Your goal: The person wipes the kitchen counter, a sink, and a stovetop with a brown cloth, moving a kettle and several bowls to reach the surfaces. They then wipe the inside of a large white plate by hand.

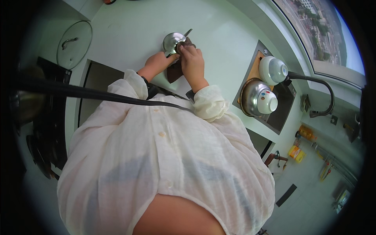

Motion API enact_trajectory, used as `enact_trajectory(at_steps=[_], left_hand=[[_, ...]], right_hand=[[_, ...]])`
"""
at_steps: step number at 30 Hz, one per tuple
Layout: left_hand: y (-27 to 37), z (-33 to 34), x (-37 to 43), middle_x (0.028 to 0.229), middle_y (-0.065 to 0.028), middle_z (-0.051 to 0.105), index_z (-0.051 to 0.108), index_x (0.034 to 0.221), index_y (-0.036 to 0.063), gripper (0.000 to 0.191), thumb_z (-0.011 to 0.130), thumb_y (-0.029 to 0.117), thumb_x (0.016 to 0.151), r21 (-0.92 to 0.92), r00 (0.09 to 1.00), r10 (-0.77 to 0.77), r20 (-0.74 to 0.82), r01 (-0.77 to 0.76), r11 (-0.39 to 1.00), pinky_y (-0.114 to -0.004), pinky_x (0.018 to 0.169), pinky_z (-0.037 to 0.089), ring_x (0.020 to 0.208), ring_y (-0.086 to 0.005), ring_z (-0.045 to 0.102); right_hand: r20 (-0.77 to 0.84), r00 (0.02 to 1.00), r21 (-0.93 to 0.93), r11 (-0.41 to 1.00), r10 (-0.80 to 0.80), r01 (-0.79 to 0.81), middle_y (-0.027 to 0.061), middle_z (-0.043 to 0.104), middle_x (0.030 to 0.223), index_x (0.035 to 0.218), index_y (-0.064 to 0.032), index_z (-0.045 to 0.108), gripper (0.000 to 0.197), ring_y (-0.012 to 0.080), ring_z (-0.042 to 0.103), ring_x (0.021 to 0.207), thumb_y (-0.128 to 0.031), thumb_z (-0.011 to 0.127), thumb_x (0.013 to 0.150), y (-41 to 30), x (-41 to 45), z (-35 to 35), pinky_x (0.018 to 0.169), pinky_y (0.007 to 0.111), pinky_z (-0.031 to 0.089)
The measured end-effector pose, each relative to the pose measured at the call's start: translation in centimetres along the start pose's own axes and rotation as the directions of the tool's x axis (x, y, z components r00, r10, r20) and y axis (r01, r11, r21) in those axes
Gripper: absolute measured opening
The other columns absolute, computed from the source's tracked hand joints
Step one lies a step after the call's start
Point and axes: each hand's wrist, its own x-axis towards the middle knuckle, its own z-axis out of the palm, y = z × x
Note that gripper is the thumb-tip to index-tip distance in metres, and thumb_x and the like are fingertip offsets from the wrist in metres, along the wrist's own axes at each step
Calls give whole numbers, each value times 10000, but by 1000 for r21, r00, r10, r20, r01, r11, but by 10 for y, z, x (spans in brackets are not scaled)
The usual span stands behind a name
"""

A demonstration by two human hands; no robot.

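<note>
A shiny metal kettle stands on the light countertop, its spout pointing up and to the right. My left hand is closed on the kettle's handle, on the side near me. In my right hand is a dark brown cloth, pressed against the kettle near its top and handle. Part of the cloth hangs down between my hands, and another part bunches up behind my right fingers. The fingertips of both hands nearly meet at the handle, which they partly hide.
A glass lid lies at the left beside a black cooktop. Right of me, upturned bowls and a metal basin rest on a wooden board over the sink. A black faucet arches near the window.
</note>
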Motion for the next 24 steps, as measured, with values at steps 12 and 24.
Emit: enact_trajectory(at_steps=[12,24], left_hand=[[-9,-19,17,551,3,331,385,588,87,652,295,719,722,-270,918,61,391,51,961,-313,478,485,446,-144,377],[4,-23,6,539,26,304,387,596,126,589,285,684,756,-303,925,65,375,56,951,-297,461,431,498,-109,340]], right_hand=[[-101,989,260,963,106,-77,70,565,903,835,-65,600,154,298,501,853,-68,581,682,40,46,-18,738,340,422],[21,994,364,925,110,-110,81,537,817,794,-39,579,117,290,506,759,-20,573,679,-4,-39,8,658,344,431]])
